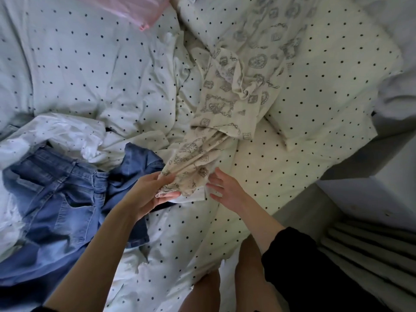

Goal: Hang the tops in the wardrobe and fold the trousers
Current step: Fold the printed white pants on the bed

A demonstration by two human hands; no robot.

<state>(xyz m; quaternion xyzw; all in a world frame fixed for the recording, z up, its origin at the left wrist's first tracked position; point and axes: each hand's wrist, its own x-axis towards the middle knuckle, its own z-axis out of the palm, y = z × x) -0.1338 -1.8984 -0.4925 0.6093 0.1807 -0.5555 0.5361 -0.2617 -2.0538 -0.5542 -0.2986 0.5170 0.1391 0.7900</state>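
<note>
Head view: at the lower middle of the frame the left hand (pixel 155 194) pinches the near end of the cream printed trousers (pixel 227 113), thumb on top and fingers beneath the bunched cloth. Just right of it the right hand (pixel 222 188) is spread, fingers straight, its tips at the same end of the cloth; whether they touch it I cannot tell. The trousers run from this grip up and right across the polka-dot bedcover (pixel 101 70), crumpled toward the upper middle. At the lower left lie blue jeans (pixel 58 199), with a white garment (pixel 65 134) heaped just above them. At the top edge, left of centre, lies something pink (pixel 135 7).
</note>
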